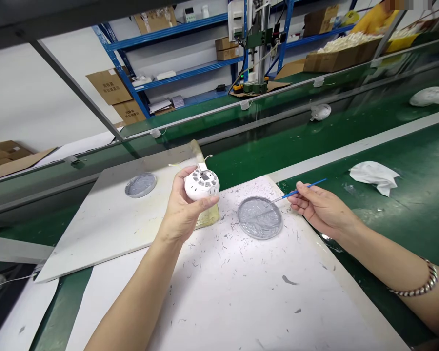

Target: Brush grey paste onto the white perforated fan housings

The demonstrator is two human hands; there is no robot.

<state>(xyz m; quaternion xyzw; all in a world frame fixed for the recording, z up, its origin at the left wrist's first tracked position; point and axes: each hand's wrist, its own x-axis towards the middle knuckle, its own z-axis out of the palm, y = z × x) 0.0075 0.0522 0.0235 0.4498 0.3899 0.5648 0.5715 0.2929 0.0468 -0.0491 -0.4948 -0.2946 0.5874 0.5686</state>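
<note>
My left hand [181, 207] is wrapped round a small white rounded plastic housing [202, 186] with grey patches in a ring on its top and a short white wire at its back. Between the fingertips of my right hand [320, 207] is a thin blue paintbrush [305, 188]. Its tip reaches into a round shallow dish of grey paste [260, 218], which lies on a white sheet [241, 292] spotted with grey smears. A second dish of grey paste [141, 185] rests on a white board [95, 219] to the left.
A crumpled white tissue [373, 176] lies on the green bench at right. White parts [320, 112] sit on the green conveyor beyond. Behind are blue shelves [183, 78], a drill-press-like machine [256, 48], cardboard boxes [109, 87] and a person in yellow [375, 19].
</note>
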